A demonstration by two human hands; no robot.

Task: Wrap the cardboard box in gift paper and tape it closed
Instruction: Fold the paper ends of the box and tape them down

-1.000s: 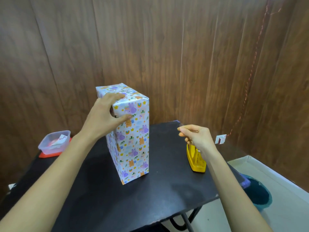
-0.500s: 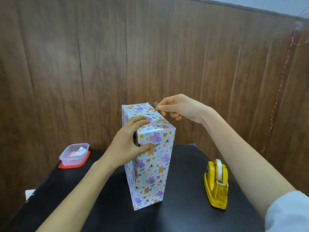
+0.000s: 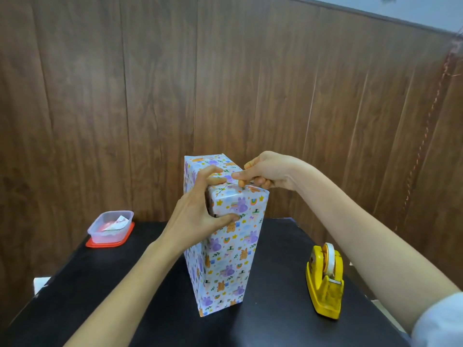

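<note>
A brown wooden wall (image 3: 150, 96) is seen at the back, and a black table (image 3: 275, 321) is set in front of it. A thin red string (image 3: 426, 136) is hung down the wall, far off to the right of the right hand.

The box (image 3: 233, 246) is stood upright on the table, right under both hands. It is covered all over in gift paper (image 3: 220, 279) with little purple and orange animals on it. Its top near corner is gripped by the left hand (image 3: 195, 216). The thumb is pressed on the front side and the other fingers are curled over the top.

The right hand (image 3: 270, 171) is placed at the top of the box, just beside the fingers of the left hand. Its thumb and first finger are pressed together. A small piece of clear tape (image 3: 229, 184) looks to be pinched there, though it is hard to see. The other fingers are curled in under the palm.

A yellow tape holder (image 3: 325, 284) with a white roll is set on the table. It is found lower than the right hand, under the right forearm, and well apart from the box. A clear plastic tub (image 3: 110, 225) is set on a red lid (image 3: 110, 244), out to the left of the left hand and close to the wall. Some paper is seen inside the tub. A white sleeve (image 3: 441, 321) is seen on the right arm, far back from the hand.
</note>
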